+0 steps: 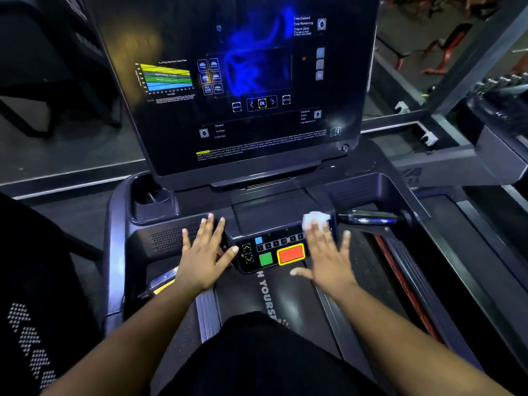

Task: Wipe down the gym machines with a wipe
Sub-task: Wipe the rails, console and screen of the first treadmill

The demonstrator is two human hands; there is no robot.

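My right hand (325,252): fingers straight and spread, fingertips pressing white wipe (314,219) onto top right edge of treadmill control panel (274,252). My left hand (204,252): flat, fingers spread, resting on console deck left of panel. Handlebar grip (368,218) just right of wipe. Display screen (243,81) upright behind.

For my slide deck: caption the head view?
Right hand presses wipe on treadmill console; left hand rests flat.

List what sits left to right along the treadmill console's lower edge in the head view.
Cup holder → left hand → arrow buttons → green button → red button → right hand pressing the wipe → handlebar grip.
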